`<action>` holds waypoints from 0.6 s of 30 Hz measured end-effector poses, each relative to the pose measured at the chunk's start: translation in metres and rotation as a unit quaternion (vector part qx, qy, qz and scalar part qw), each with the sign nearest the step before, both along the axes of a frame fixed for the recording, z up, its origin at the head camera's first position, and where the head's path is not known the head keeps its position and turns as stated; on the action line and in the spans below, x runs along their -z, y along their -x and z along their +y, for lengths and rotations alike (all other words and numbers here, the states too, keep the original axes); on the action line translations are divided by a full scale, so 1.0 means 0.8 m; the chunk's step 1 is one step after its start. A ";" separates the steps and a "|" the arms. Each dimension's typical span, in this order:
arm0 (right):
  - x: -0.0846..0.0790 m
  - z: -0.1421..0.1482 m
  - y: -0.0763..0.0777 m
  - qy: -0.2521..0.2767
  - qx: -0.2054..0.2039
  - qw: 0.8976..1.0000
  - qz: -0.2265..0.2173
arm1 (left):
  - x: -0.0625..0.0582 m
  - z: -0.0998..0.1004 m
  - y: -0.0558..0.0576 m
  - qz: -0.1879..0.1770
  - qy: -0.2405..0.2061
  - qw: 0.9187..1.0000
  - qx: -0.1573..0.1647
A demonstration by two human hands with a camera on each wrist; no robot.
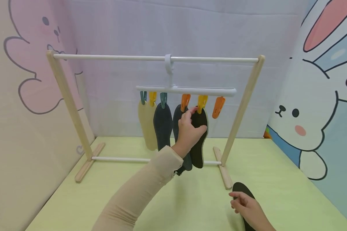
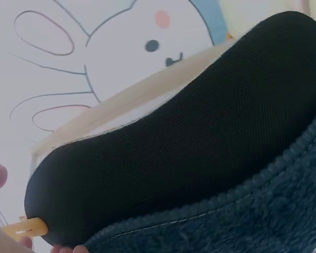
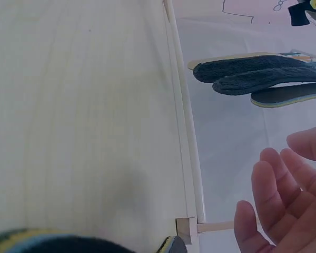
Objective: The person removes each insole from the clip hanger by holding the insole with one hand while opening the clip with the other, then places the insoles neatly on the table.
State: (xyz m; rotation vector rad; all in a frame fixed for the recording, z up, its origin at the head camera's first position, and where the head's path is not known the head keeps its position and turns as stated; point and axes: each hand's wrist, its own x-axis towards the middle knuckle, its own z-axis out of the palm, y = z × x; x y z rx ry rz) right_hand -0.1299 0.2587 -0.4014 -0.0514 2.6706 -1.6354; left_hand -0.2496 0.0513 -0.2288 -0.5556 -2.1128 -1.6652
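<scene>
A black insole (image 1: 199, 150) hangs from a yellow clothespin (image 1: 202, 102) on a white clip hanger (image 1: 191, 90). My left hand (image 1: 189, 133) is at its upper end: fingertips touch the edge near the clothespin, and the thumb stands apart from them. In the left wrist view the clothespin (image 2: 37, 226) overlaps the end of the black insole (image 2: 163, 163). Left of it hang a fuzzy dark blue insole (image 1: 177, 118), another dark insole (image 1: 163, 125) and a cream insole (image 1: 146, 125). My right hand (image 1: 250, 210), loosely curled and holding nothing, hovers over a dark insole (image 1: 241, 187) on the table.
The hanger hooks over the top rod (image 1: 112, 57) of a wooden rack with slanted posts (image 1: 243, 106) and feet on the pale table (image 1: 277, 179). An orange clothespin (image 1: 218, 107) with nothing in it hangs at the right end. Printed cloth walls (image 1: 312, 106) surround the table.
</scene>
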 end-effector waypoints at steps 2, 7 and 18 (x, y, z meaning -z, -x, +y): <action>0.001 0.002 -0.002 0.000 -0.004 1.000 -0.009 | 0.000 0.003 0.003 0.017 0.020 1.000 -0.003; 0.001 0.007 -0.004 0.002 -0.006 1.000 -0.020 | -0.011 0.006 0.017 0.012 0.052 0.999 -0.011; -0.001 0.007 -0.006 0.009 0.005 1.000 -0.019 | -0.019 0.011 0.032 -0.048 0.084 0.995 -0.019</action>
